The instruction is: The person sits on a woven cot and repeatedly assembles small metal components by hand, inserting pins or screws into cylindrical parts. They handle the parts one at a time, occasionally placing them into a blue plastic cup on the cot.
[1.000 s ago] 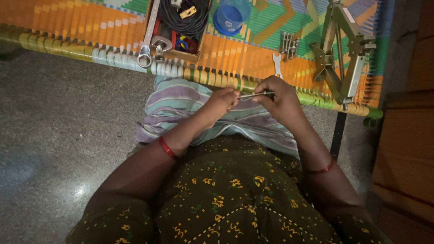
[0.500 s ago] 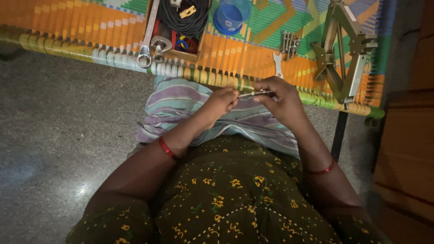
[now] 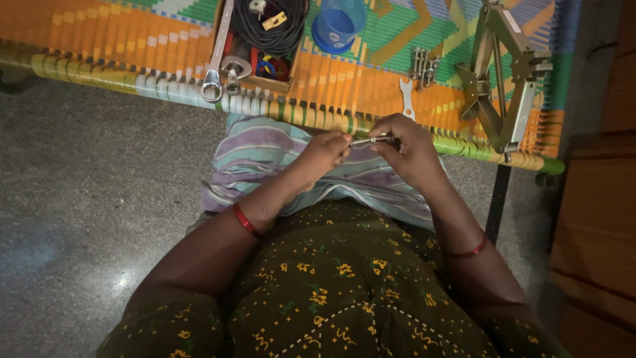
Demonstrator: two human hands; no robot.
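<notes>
Head view: a small metal part (image 3: 371, 140) spans the gap between the left hand (image 3: 324, 156) and the right hand (image 3: 407, 149), above a striped cloth (image 3: 278, 159) on the lap. Left fingertips pinch its near end; right fingers curl shut around its far end, which they hide. The part's exact type is too small to identify. A box (image 3: 262, 40), cup (image 3: 338, 23), wrench (image 3: 406, 96) and jack (image 3: 507, 79) rest on the woven cot (image 3: 99, 40). Against the earlier frames, both hands remain in the same position.
</notes>
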